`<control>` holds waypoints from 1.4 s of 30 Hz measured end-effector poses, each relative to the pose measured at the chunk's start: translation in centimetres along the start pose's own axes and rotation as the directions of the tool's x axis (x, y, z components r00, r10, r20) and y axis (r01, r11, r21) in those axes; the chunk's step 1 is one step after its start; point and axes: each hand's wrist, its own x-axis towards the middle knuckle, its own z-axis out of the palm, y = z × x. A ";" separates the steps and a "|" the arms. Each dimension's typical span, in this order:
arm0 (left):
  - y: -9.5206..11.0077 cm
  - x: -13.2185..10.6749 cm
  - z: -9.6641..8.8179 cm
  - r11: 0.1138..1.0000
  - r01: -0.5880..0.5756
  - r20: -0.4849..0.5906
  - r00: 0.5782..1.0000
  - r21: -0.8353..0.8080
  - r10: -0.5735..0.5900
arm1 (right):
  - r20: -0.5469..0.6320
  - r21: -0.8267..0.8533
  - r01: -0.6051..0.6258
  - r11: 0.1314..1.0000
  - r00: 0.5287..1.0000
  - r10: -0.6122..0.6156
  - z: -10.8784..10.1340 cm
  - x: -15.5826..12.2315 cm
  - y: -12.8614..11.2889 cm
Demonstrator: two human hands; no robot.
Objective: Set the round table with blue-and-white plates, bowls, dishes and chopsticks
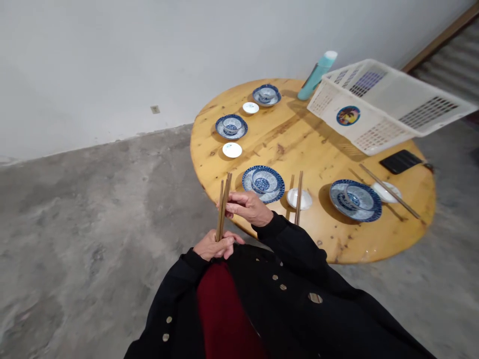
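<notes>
My left hand (217, 246) is closed around the lower ends of a bundle of brown wooden chopsticks (223, 199), held upright in front of my chest. My right hand (247, 206) pinches the same chopsticks partway up, fingers closed on them. Just beyond my hands sits a round wooden table (299, 144) with a blue-patterned bowl on a matching plate (263, 182) at its near edge. A pair of chopsticks (298, 197) lies across a small white dish (299, 199) to the right of that setting.
More blue bowl-and-plate sets (355, 199) (231, 126) (266, 94) and small white dishes (232, 149) (250, 107) ring the table. A white plastic basket (377, 102), a teal bottle (317, 75), a black object (400, 161) and long chopsticks (389, 191) lie at the right. Concrete floor lies left.
</notes>
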 end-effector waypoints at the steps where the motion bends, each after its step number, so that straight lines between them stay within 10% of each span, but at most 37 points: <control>1: 0.0 -0.4 -0.3 1.000 -0.002 -0.011 1.000 -0.015 0.002 | -0.013 -0.014 -0.005 1.000 1.000 0.005 0.6 0.2 0.3; 8: -0.4 -2.0 -2.0 0.995 -0.065 -0.250 0.967 -0.077 0.044 | -0.368 -0.013 -0.032 0.999 0.930 0.025 2.9 2.0 2.1; 17: -1.5 -1.3 -8.0 0.993 -0.077 -0.514 0.858 -0.086 0.022 | -0.744 0.094 -0.067 0.993 0.658 0.115 -3.3 5.8 4.9; 24: 0.4 2.3 -15.9 0.996 0.081 -0.507 0.860 0.032 -0.054 | -0.829 0.243 -0.095 0.965 0.497 0.258 -6.6 12.2 10.1; 32: 6.7 9.5 -25.7 0.965 0.212 -0.412 0.902 0.155 -0.132 | -0.781 0.477 -0.067 0.876 0.424 0.458 -7.1 22.6 12.3; 42: 10.1 15.8 -30.4 0.956 0.270 -0.215 0.946 0.111 -0.243 | -0.826 0.518 -0.018 0.855 0.249 0.506 -9.7 25.4 13.6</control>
